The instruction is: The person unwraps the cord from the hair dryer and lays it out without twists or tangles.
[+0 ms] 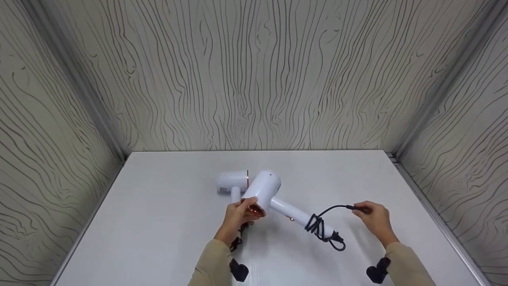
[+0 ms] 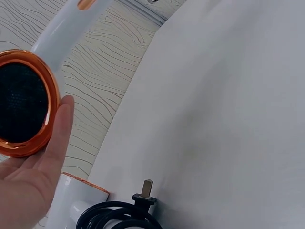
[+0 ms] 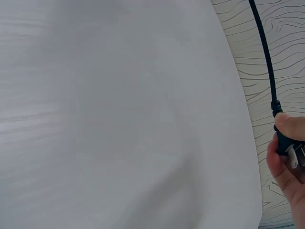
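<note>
My left hand (image 1: 233, 222) grips a white hair dryer (image 1: 263, 186) by its barrel, thumb near the copper-rimmed end (image 2: 53, 112). The dryer is raised over the table, its handle slanting down to the right. A black cord (image 1: 316, 226) is wound round the handle's lower end, and a loose stretch runs from it to my right hand (image 1: 376, 221). There, thumb and fingers pinch the black plug (image 3: 285, 143), whose metal prongs show in the right wrist view. A second white hair dryer (image 1: 231, 180) lies behind my left hand, partly hidden.
The white table (image 1: 166, 214) has patterned panels (image 1: 254, 79) at its back and sides. The second dryer's coiled black cord (image 2: 102, 210) and plug (image 2: 145, 195) lie close beneath my left hand.
</note>
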Demonstrator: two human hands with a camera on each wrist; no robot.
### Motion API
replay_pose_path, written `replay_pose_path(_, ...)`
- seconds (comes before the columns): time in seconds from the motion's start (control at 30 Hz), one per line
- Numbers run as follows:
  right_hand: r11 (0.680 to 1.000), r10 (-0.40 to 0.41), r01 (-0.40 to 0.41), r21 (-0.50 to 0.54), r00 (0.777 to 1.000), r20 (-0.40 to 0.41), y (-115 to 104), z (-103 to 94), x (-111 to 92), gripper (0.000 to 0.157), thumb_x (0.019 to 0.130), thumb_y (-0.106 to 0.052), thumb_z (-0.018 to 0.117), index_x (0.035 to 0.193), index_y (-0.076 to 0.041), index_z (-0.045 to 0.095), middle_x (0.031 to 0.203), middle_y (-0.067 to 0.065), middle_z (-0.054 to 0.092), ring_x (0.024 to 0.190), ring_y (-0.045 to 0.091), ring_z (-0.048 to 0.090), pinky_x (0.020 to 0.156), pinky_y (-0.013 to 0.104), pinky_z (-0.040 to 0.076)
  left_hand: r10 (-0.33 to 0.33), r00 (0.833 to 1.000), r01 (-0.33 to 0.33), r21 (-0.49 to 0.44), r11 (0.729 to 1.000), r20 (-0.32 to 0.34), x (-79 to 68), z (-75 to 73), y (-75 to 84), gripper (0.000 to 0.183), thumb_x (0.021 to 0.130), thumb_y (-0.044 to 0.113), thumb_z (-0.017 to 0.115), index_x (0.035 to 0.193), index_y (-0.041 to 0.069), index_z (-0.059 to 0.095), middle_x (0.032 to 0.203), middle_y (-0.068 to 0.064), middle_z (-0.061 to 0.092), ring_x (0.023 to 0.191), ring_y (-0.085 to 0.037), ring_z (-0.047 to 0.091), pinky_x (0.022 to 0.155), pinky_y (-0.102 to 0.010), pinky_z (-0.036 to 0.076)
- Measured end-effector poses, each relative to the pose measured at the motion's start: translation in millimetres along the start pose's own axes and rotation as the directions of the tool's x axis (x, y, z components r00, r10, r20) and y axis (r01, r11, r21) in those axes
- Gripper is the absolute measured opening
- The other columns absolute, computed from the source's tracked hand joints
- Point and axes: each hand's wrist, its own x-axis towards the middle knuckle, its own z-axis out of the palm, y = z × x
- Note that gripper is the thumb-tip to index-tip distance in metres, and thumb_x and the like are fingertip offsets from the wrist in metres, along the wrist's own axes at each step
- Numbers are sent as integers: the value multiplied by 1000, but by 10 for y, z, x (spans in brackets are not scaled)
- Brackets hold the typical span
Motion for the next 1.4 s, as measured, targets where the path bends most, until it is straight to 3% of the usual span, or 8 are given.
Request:
replay_pose_path(0.17, 999, -23, 24, -45, 999, 34, 41, 43, -32, 17, 80, 7, 70, 97, 6, 70, 97, 24, 71, 88, 27, 70, 74, 19, 58, 8, 1000, -8, -7, 1000, 3, -18, -2, 29, 60, 89, 52, 58, 112, -2, 62, 96, -5, 75, 88, -13, 72, 90, -32, 58)
replay_pose_path(0.23, 998, -30, 33, -57, 998, 50, 61, 59, -43, 17, 79, 8, 70, 96, 6, 70, 96, 24, 71, 91, 32, 69, 76, 25, 59, 1, 1000, -1, -9, 1000, 1, -19, -3, 34, 62, 88, 54, 58, 114, -3, 60, 98, -6, 75, 90, -13, 72, 93, -34, 58)
replay_pose_path(0.73, 994, -47, 60, -90, 989, 143, 174, 167, -150, 15, 78, 10, 70, 91, 4, 71, 94, 22, 71, 89, 33, 70, 76, 33, 60, -36, 997, 30, -89, 996, -71, -23, 32, 22, 71, 91, 55, 54, 127, -6, 49, 110, -11, 71, 92, -14, 72, 93, -31, 57)
replay_pose_path(0.9, 990, -64, 85, -112, 981, 181, 195, 169, -171, 15, 76, 9, 72, 89, 1, 71, 91, 17, 72, 86, 29, 69, 74, 31, 59, -58, 993, 46, -117, 992, -102, -30, 44, 52, 75, 90, 57, 54, 130, -6, 46, 115, -13, 69, 93, -14, 72, 96, -31, 56)
replay_pose_path(1.4, 967, -83, 151, -204, 948, 306, 161, 218, -227, 16, 76, 8, 72, 87, -4, 69, 90, 11, 73, 88, 28, 69, 80, 41, 58, -97, 980, 52, -243, 969, -176, -27, 57, 38, 78, 90, 56, 54, 133, -8, 42, 113, -14, 68, 88, -13, 72, 94, -32, 57)
